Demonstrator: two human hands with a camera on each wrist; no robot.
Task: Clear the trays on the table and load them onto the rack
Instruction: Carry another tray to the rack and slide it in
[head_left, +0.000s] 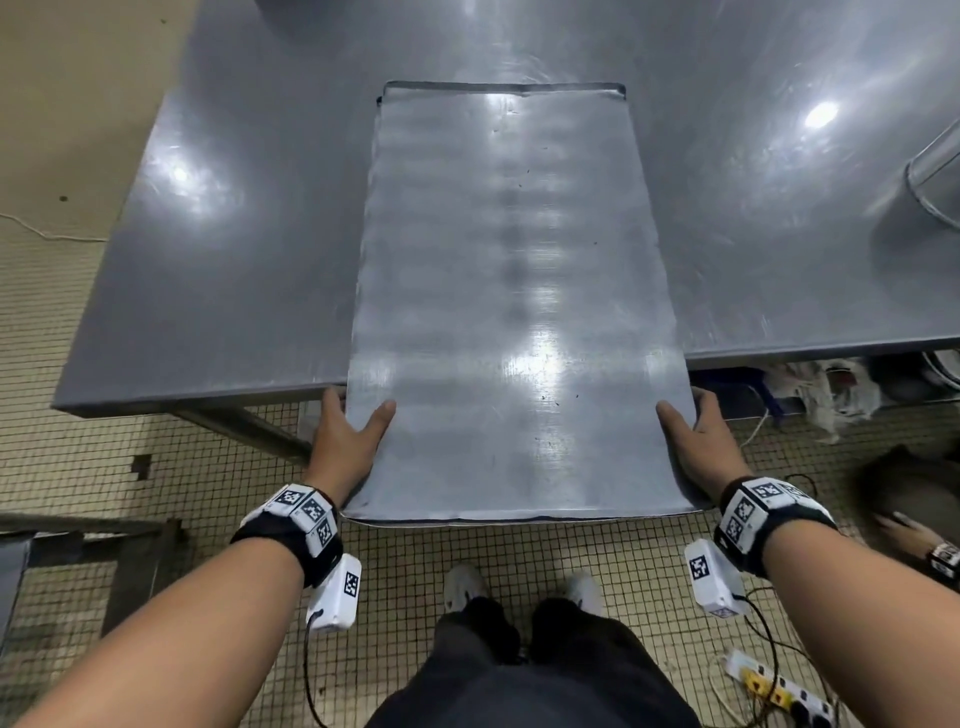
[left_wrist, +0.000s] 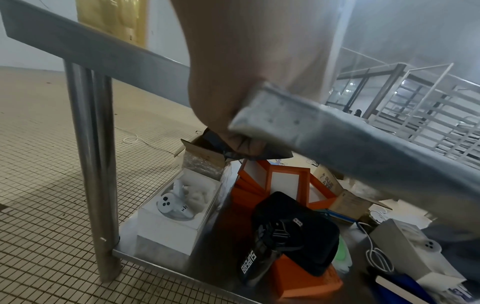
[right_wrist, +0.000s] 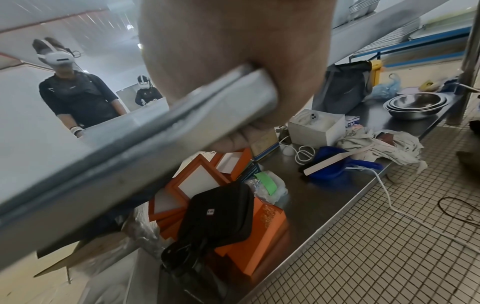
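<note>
A long flat metal tray (head_left: 509, 291) lies lengthwise on the steel table (head_left: 223, 249), its near end hanging out past the table's front edge. My left hand (head_left: 345, 441) grips the tray's near left edge, thumb on top and fingers underneath. My right hand (head_left: 698, 441) holds the near right edge the same way. The left wrist view shows the tray corner (left_wrist: 280, 115) pressed into my palm, with fingers (left_wrist: 244, 144) curled under it. In the right wrist view the tray rim (right_wrist: 182, 115) sits in my right palm. The tray's top is bare.
A metal rack (left_wrist: 428, 115) with many rails stands beyond the table. The lower shelf (right_wrist: 337, 197) under the table holds orange boxes, a black bag, white boxes, steel bowls (right_wrist: 415, 105) and rags. Cables and a power strip (head_left: 774, 691) lie on the tiled floor. Other people stand across the table.
</note>
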